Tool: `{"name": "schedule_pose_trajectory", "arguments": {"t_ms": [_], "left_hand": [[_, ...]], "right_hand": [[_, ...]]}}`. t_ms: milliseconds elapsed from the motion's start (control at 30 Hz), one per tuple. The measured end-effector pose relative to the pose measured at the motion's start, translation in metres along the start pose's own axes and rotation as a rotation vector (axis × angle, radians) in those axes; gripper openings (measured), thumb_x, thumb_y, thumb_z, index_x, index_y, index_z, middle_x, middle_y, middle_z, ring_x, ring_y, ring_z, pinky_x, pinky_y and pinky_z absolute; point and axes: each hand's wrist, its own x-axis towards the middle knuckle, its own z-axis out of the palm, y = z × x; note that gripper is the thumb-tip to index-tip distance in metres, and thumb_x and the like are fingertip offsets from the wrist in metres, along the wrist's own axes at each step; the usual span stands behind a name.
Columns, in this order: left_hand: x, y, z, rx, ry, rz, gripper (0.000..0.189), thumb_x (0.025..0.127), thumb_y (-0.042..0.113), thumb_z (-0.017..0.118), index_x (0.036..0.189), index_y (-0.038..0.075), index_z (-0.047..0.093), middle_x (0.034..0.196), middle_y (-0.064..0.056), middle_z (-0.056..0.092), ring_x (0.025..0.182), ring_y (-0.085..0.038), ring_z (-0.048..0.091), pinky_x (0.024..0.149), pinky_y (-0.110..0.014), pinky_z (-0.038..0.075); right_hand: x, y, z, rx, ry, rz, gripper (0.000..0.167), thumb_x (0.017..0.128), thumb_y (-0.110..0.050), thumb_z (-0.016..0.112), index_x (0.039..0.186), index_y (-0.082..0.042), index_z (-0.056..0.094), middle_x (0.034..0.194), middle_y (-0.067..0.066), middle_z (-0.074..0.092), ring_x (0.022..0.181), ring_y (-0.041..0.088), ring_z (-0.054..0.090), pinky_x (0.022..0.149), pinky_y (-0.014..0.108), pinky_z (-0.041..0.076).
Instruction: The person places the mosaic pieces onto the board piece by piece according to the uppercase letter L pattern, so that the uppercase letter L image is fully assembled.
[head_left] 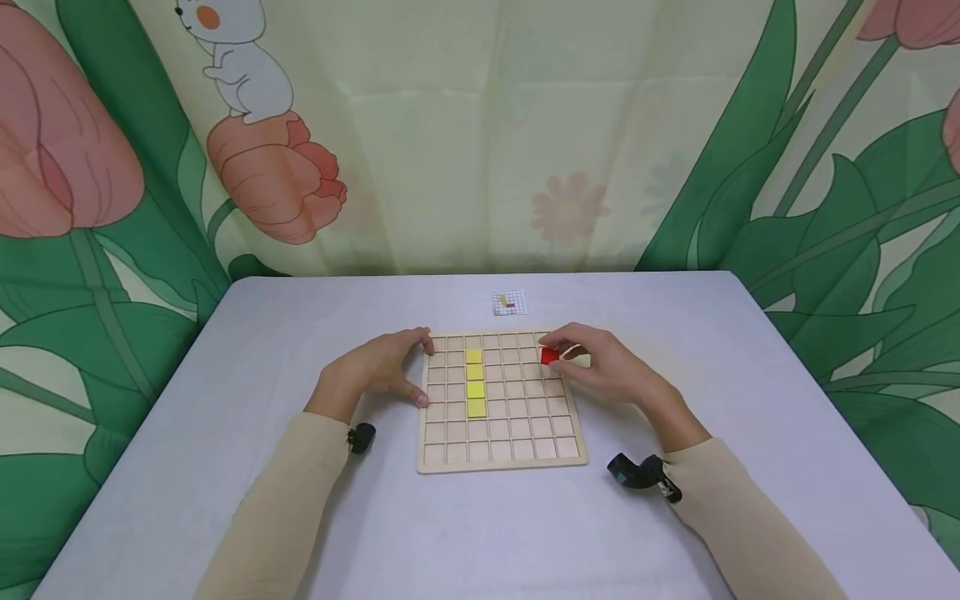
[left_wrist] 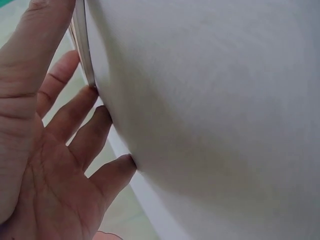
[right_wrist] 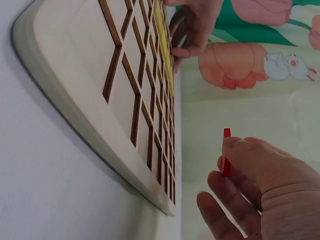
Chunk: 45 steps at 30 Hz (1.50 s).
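Note:
A wooden grid board (head_left: 450, 465) lies flat on the table. Several yellow square tiles (head_left: 476, 389) fill a column of cells left of its middle. At the board's left edge, my left hand (head_left: 377, 368) rests with thumb and fingers spread; in the left wrist view its fingers (left_wrist: 75, 115) reach the board's side and the tabletop. Between thumb and fingers my right hand (head_left: 611, 367) pinches a thin red square tile (head_left: 550, 356). The tile is above the board's upper right cells, and the right wrist view shows it edge-on (right_wrist: 227, 152), clear of the board.
Behind the board lies a small printed card (head_left: 509, 302) with a grid and coloured marks. White cloth covers the table (head_left: 480, 533). A curtain (head_left: 480, 150) with flowers and a rabbit hangs along the far edge. Each wrist carries a small black camera (head_left: 637, 473).

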Motion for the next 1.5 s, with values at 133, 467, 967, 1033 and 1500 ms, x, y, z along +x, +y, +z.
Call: {"name": "schedule_pose_trajectory", "arguments": {"t_ms": [133, 467, 967, 1033, 1500], "left_hand": [[0.0, -0.001, -0.001, 0.002, -0.002, 0.012, 0.084, 0.057, 0.048, 0.098, 0.125, 0.024, 0.054, 0.158, -0.009, 0.044, 0.14, -0.029, 0.045, 0.119, -0.049, 0.038], [-0.003, -0.007, 0.0, -0.007, -0.006, 0.008, 0.083, 0.058, 0.047, 0.099, 0.123, 0.024, 0.054, 0.158, -0.007, 0.044, 0.14, -0.028, 0.045, 0.119, -0.048, 0.038], [-0.001, -0.003, 0.001, -0.022, -0.002, 0.0, 0.084, 0.056, 0.048, 0.098, 0.124, 0.025, 0.054, 0.168, -0.006, 0.03, 0.152, -0.031, 0.034, 0.123, -0.049, 0.033], [0.0, -0.001, 0.001, -0.026, -0.006, 0.002, 0.084, 0.057, 0.048, 0.098, 0.124, 0.025, 0.054, 0.169, -0.006, 0.029, 0.152, -0.031, 0.034, 0.123, -0.049, 0.033], [0.0, 0.0, 0.0, -0.013, -0.012, -0.018, 0.084, 0.057, 0.047, 0.099, 0.124, 0.025, 0.054, 0.169, -0.007, 0.029, 0.151, -0.031, 0.035, 0.123, -0.05, 0.033]], "right_hand": [[0.005, -0.007, 0.005, 0.003, -0.014, -0.014, 0.036, 0.093, 0.0, 0.073, 0.128, -0.002, 0.066, 0.121, 0.005, 0.069, 0.105, 0.021, 0.068, 0.093, 0.047, 0.059], [0.015, -0.016, 0.02, 0.013, -0.054, -0.023, 0.037, 0.093, -0.006, 0.075, 0.129, -0.004, 0.066, 0.12, -0.001, 0.069, 0.106, 0.017, 0.066, 0.093, 0.045, 0.059], [0.017, -0.025, 0.042, 0.016, -0.115, 0.021, 0.037, 0.094, -0.01, 0.075, 0.13, -0.008, 0.067, 0.123, -0.005, 0.068, 0.107, 0.014, 0.063, 0.094, 0.041, 0.058], [0.016, -0.026, 0.044, 0.008, -0.125, 0.021, 0.037, 0.094, -0.011, 0.075, 0.13, -0.008, 0.067, 0.124, -0.003, 0.069, 0.107, 0.014, 0.063, 0.095, 0.041, 0.057], [0.021, -0.033, 0.058, -0.073, -0.204, 0.003, 0.037, 0.092, -0.02, 0.079, 0.128, -0.017, 0.069, 0.111, -0.01, 0.07, 0.102, 0.012, 0.064, 0.092, 0.032, 0.057]]}}
